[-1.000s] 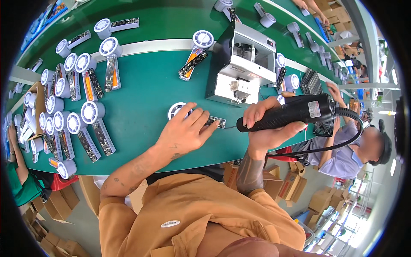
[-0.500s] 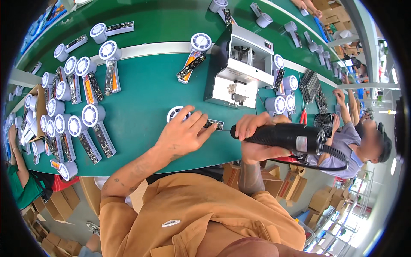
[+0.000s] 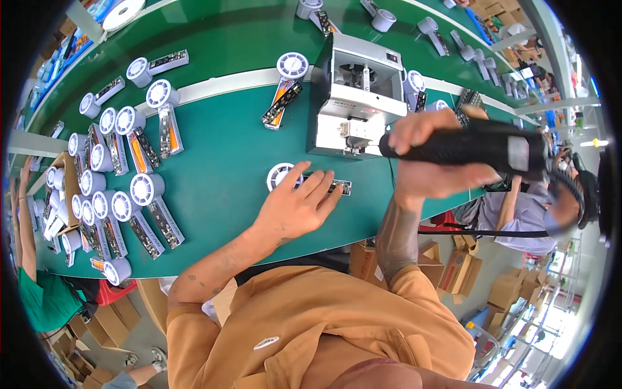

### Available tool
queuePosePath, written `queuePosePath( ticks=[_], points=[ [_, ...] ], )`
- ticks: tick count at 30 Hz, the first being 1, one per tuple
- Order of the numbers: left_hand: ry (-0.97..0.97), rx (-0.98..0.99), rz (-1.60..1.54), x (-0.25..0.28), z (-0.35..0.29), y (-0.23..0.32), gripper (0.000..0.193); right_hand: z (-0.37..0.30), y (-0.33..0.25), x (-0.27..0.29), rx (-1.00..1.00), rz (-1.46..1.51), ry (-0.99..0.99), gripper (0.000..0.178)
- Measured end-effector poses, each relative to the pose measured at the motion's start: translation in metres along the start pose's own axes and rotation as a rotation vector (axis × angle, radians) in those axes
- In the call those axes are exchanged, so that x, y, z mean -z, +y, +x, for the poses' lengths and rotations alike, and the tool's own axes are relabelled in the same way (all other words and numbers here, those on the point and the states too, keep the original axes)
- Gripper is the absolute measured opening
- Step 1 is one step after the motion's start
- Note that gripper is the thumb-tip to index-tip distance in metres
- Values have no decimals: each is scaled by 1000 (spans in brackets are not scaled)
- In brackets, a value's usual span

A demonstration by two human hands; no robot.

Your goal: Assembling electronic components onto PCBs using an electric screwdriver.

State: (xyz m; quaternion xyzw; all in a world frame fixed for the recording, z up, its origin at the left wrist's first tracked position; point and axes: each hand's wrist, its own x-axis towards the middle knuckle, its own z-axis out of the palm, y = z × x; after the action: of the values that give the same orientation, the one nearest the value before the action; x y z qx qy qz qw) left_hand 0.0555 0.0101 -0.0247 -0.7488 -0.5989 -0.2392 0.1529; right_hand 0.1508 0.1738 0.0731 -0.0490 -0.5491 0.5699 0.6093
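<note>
My left hand [image 3: 297,206] lies palm down over a white handheld fan [image 3: 277,176] on the green bench, its fingers spread and curved around the handle. They partly hide the fan's round head and the circuit board [image 3: 343,187] in its handle. In my right hand [image 3: 424,165] is a black electric screwdriver [image 3: 470,148], gripped around its body and blurred by motion. Its tip end points left, at the lower front of a grey-and-black screw feeder [image 3: 355,107]; whether the tip touches the feeder cannot be made out.
Several white fans [image 3: 148,188] with bared boards stand in rows at the left. Another open fan [image 3: 293,66] lies left of the feeder. A cardboard box [image 3: 63,170] holds more fans. A cable trails from the screwdriver. Other people [image 3: 502,211] work at both ends.
My right hand has lifted the screwdriver away from the fan's board, up and right to the feeder's front. My left hand stays on the fan. The whole view has shifted slightly.
</note>
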Motion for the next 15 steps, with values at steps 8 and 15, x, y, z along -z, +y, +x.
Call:
queuePosePath(
  ticks=[8,15],
  points=[
    [88,151,-122,42,-11,-30,46,0,9,-17,-83,-268,-58,67],
    [-29,241,-185,43,-13,-45,66,-35,14,-38,-263,-16,-32,91]
  ],
)
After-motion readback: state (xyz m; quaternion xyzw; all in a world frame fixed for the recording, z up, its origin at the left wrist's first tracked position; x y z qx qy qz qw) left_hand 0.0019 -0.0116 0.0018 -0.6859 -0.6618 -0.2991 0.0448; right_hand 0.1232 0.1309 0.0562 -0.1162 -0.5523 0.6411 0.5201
